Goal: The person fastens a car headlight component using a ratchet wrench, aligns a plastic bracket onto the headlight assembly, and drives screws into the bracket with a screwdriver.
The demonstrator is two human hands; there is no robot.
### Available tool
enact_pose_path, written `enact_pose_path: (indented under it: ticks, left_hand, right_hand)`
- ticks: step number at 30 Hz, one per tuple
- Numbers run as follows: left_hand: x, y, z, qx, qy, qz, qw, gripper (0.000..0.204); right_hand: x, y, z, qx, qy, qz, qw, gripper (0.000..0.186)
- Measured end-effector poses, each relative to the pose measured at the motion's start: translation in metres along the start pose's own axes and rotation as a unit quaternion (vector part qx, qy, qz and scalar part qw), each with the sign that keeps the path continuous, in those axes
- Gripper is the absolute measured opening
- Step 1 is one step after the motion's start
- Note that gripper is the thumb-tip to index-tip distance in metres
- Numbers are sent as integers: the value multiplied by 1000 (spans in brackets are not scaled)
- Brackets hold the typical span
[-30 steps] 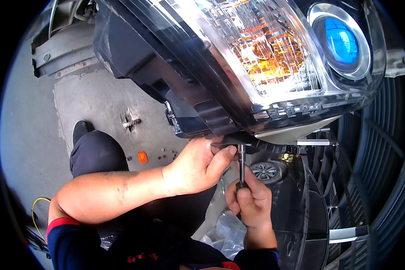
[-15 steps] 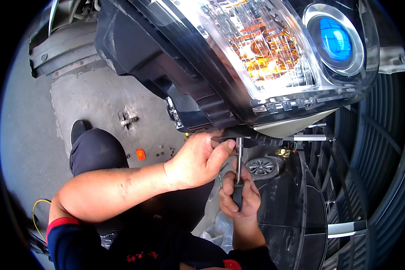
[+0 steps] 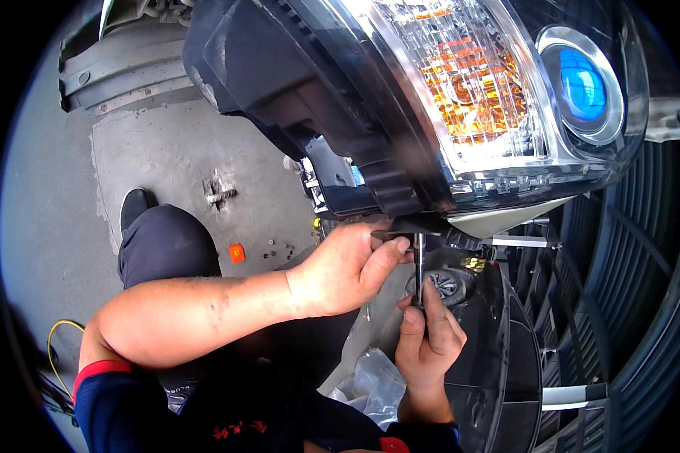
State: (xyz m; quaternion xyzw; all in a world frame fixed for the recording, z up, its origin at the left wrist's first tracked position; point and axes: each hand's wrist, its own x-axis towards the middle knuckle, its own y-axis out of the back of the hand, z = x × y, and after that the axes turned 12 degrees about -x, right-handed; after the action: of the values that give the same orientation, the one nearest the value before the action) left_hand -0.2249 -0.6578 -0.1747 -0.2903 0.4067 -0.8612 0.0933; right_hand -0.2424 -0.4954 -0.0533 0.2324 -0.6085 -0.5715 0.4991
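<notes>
A large headlight (image 3: pixel 499 162) fills the upper right, with a clear lens, amber inside and a blue round projector lens. Its black plastic housing (image 3: pixel 310 90) extends to the left. My left hand (image 3: pixel 347 266) is closed at the lower edge, thumb and fingers pinching a thin black plastic tab (image 3: pixel 415 224). Just right of that thumb, the metal shaft of a screwdriver-like hand driver (image 3: pixel 420 268) stands upright, its top against the tab's underside. My right hand (image 3: pixel 429 340) grips the driver from below, fingers around its lower end; the handle is mostly hidden.
On the concrete floor lie an orange piece (image 3: pixel 237 253), several small fasteners (image 3: pixel 272 249) and a metal piece (image 3: pixel 221 196). Clear plastic sheeting (image 3: pixel 374 381) lies below my right hand. A dark car (image 3: pixel 476 332) stands at right, and a grey metal beam (image 3: pixel 128 75) at upper left.
The headlight and my hands sit farther right in view. My right hand has shifted its fingers on the driver, now covering the dark handle that showed before. My left hand keeps its pinch.
</notes>
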Motion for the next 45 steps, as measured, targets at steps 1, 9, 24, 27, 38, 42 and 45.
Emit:
enact_pose_path:
  ticks: [1,9,24,27,38,42,45]
  left_hand:
    - [0,1,1,0,0,0,1000,31]
    - [2,1,3,-30,67,17,997,23]
    - [13,-7,-9,-68,-63,23,995,25]
    - [13,-7,-15,-9,-131,28,991,24]
    - [11,-11,-20,18,-153,59,986,23]
    - [10,-15,-21,-1,-166,79,983,22]
    - [8,-14,-21,17,-169,75,983,22]
  right_hand:
    - [-2,3,0,0,0,0,1000,35]
    - [-11,-13,26,818,-194,-225,493,65]
    - [-14,4,6,498,-247,-162,815,48]
    - [-19,-2,7,268,-189,-95,940,42]
    - [-6,-4,15,761,-256,-206,559,57]
    - [-6,-2,21,693,-255,-244,628,51]
    - [-5,6,6,579,-278,-213,736,51]
